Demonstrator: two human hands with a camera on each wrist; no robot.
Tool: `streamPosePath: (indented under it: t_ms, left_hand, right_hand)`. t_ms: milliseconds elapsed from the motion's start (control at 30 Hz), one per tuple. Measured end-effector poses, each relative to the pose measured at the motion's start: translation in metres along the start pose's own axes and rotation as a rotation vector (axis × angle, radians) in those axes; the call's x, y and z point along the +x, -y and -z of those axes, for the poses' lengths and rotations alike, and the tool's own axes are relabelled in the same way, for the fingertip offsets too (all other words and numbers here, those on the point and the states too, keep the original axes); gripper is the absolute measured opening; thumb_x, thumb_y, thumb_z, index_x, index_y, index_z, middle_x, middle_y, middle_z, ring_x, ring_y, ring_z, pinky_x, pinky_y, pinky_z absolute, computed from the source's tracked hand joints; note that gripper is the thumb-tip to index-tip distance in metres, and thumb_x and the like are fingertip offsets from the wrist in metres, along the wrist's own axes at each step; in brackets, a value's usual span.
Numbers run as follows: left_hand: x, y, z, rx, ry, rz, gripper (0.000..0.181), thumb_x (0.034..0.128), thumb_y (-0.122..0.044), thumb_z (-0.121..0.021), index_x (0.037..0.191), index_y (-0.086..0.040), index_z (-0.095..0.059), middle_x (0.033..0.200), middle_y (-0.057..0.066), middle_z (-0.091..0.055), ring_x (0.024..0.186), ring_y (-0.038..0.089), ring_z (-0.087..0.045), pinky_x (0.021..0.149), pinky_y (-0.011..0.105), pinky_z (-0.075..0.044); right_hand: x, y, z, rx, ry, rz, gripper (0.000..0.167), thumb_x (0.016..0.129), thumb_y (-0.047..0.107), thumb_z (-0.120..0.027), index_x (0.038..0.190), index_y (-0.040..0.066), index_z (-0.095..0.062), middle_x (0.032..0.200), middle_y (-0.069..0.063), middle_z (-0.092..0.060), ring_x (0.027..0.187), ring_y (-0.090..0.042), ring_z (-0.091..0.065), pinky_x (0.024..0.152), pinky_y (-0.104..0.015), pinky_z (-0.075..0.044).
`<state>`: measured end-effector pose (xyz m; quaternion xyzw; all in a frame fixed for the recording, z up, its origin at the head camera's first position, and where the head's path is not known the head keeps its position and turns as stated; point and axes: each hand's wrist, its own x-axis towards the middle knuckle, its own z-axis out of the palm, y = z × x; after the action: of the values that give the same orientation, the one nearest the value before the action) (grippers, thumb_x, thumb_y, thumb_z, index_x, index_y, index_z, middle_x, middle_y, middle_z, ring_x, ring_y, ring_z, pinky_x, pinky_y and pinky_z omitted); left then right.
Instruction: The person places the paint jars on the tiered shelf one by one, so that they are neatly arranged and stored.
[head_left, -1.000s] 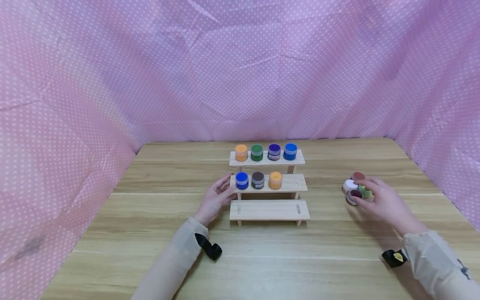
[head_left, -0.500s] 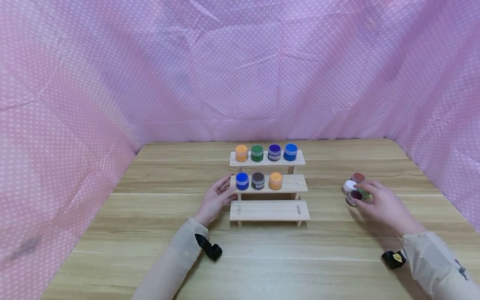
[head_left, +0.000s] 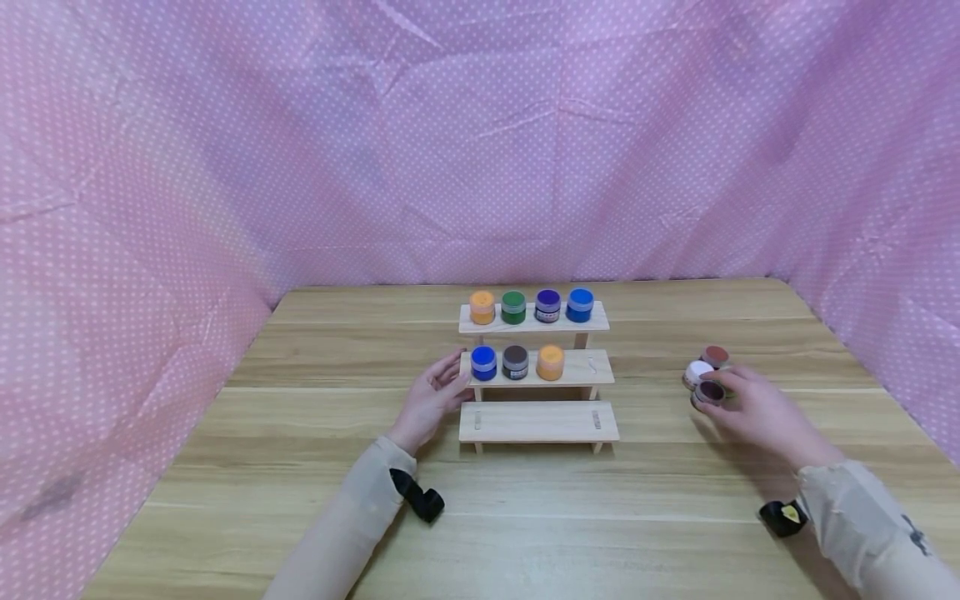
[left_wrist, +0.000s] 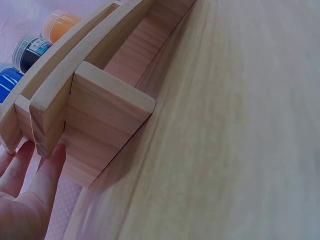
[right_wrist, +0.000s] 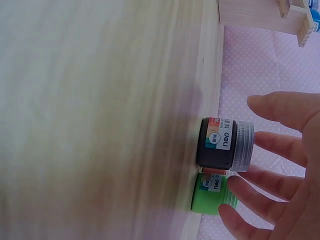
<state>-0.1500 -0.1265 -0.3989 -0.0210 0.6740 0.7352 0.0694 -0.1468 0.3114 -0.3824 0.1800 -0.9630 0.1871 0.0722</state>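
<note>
A three-tier wooden rack (head_left: 537,422) holds orange, green, purple and blue jars on top, and blue (head_left: 483,363), dark (head_left: 515,362) and orange (head_left: 551,362) jars on its middle board; the lowest board is bare. My left hand (head_left: 429,402) touches the rack's left end with nearly straight fingers, also seen in the left wrist view (left_wrist: 27,195). My right hand (head_left: 768,414) is around a dark jar (right_wrist: 216,143), thumb and fingers spread, with a gap between thumb and jar in the right wrist view. A green jar (right_wrist: 207,194) stands beside it, under the fingers.
White (head_left: 697,373) and reddish-brown (head_left: 715,357) jars stand just behind the dark jar, at the right of the wooden table (head_left: 300,500). A pink dotted cloth (head_left: 420,167) hangs behind the table and at both sides.
My right hand has shifted slightly left and nearer the dark jar, covering the green jar in the head view. My left hand and the rack stay in place.
</note>
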Motion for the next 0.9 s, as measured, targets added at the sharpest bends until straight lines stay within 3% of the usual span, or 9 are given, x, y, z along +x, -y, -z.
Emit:
streamPosePath:
  t_ms: [400, 900]
  left_hand:
    - [0.026, 0.004, 0.000, 0.010, -0.011, -0.018, 0.051, 0.0952, -0.009, -0.055, 0.143, -0.011, -0.040, 0.140, 0.019, -0.048, 0.117, 0.030, -0.057, 0.096, 0.040, -0.051]
    - [0.040, -0.011, 0.012, 0.007, 0.026, 0.013, 0.050, 0.0953, -0.008, -0.055, 0.143, -0.010, -0.039, 0.140, 0.019, -0.048, 0.116, 0.028, -0.057, 0.095, 0.039, -0.052]
  right_hand:
    - [0.024, -0.016, -0.010, 0.005, -0.010, 0.030, 0.037, 0.080, 0.016, -0.074, 0.111, -0.001, -0.063, 0.103, -0.026, -0.060, 0.091, -0.042, -0.060, 0.077, -0.060, -0.050]
    - [0.032, -0.001, -0.006, 0.013, -0.046, 0.029, 0.031, 0.076, 0.011, -0.076, 0.105, 0.002, -0.068, 0.095, -0.020, -0.062, 0.083, -0.036, -0.061, 0.073, -0.057, -0.051]
